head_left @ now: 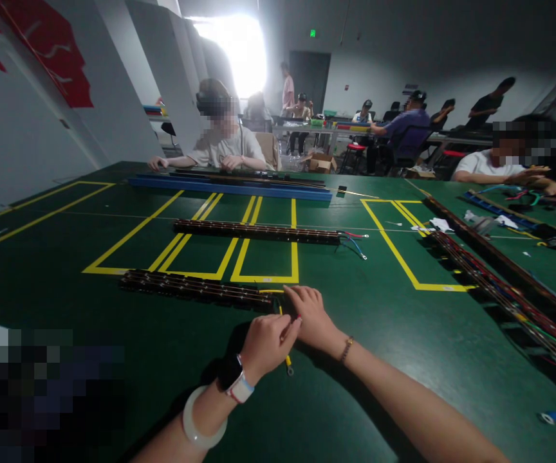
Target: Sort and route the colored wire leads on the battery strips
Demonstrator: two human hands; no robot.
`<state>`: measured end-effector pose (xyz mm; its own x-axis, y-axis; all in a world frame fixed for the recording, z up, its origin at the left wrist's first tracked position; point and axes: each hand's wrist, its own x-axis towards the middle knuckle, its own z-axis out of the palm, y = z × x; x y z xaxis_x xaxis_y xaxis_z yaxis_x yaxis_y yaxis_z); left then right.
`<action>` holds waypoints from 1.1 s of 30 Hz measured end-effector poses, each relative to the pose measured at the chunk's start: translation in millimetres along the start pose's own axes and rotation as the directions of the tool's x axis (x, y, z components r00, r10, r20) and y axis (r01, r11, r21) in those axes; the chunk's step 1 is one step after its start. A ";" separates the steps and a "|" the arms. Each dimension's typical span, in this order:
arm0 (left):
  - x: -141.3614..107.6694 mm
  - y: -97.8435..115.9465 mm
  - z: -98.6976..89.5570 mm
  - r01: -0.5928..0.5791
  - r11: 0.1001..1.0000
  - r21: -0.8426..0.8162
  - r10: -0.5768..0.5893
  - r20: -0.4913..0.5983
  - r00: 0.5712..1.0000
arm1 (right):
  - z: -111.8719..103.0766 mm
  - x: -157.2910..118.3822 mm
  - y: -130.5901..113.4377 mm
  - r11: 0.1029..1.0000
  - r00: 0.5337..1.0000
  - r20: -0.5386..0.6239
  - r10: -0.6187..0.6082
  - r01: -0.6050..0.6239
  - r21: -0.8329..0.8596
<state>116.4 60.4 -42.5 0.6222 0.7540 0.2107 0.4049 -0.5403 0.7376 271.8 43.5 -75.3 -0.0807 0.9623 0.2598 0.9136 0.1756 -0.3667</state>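
To the left of the fingers and slightly ahead, near strip [195, 288], black, lying flat on the table [394, 321]. Long axis running crosswise, a little slanted, with right end closest to the fingers. Right hand [313, 317] with fingertips just beside this end; left hand [268, 344] just below it in view, so nearer to the long body. Fingers of both hands bent, about half curled, the two hands overlapping in view. Cannot tell any firm hold in either one, the fingertips being partly hidden.

By the right fingertips, one upper yellow cable [271, 291], along the strip's right end. From behind the left hand, one lower yellow cable [288, 361], with one lug [290, 371] pointing toward the wearer. Cannot tell two cables from one bent cable.

Ahead of the fingers, one far strip [259, 232], with one red cable [355, 235] and one blue cable [354, 246]. Farther ahead, one blue rail [278, 191]. Well to the right of the fingers, several wired bars [483, 283], too crowded for a sure count.
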 end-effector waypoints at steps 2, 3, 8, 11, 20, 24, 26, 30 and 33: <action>-0.2 0.8 2.0 0.070 0.994 -0.084 -0.067 0.036 0.997 | -3.5 2.0 0.9 0.999 0.998 0.032 0.050 -0.050 0.014; 0.0 0.6 3.4 0.119 0.983 -0.137 -0.110 0.068 0.992 | -6.5 3.7 3.1 0.996 0.995 0.058 0.081 -0.082 0.028; 3.4 -5.7 12.0 0.403 0.790 -0.461 -0.322 0.248 0.914 | -18.7 11.9 16.4 0.972 0.978 0.165 0.129 -0.157 0.173; 6.0 -10.9 16.1 0.516 0.596 -0.615 -0.389 0.342 0.856 | -17.2 11.0 16.7 0.956 0.984 0.124 0.131 -0.158 0.249; 9.9 -15.5 24.7 0.443 0.013 -0.896 -0.415 0.398 0.818 | -14.3 -6.3 -2.0 0.894 0.957 0.030 -0.289 0.281 -0.349; 9.2 -19.5 28.6 0.428 -0.007 -0.904 -0.491 0.376 0.786 | -12.4 -11.2 -14.3 0.849 0.933 0.100 -0.345 0.356 -0.390; 8.8 -21.2 29.6 0.429 -0.009 -0.903 -0.495 0.376 0.783 | -19.3 -10.7 -19.7 0.868 0.940 0.121 -0.318 0.341 -0.361; 8.7 -19.5 28.2 0.406 -0.020 -0.914 -0.474 0.366 0.800 | -51.2 -7.7 -26.0 0.938 0.967 0.124 -0.220 0.245 -0.245; 9.0 -15.1 25.1 0.406 -0.018 -0.914 -0.470 0.366 0.803 | -68.7 -7.6 -26.7 0.952 0.985 0.129 -0.117 0.148 -0.269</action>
<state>132.7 66.0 -67.9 0.5548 0.7227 -0.4122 -0.3666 0.6571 0.6586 275.4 17.3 -6.1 -0.2377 0.9539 0.1831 0.9647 0.2539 -0.0705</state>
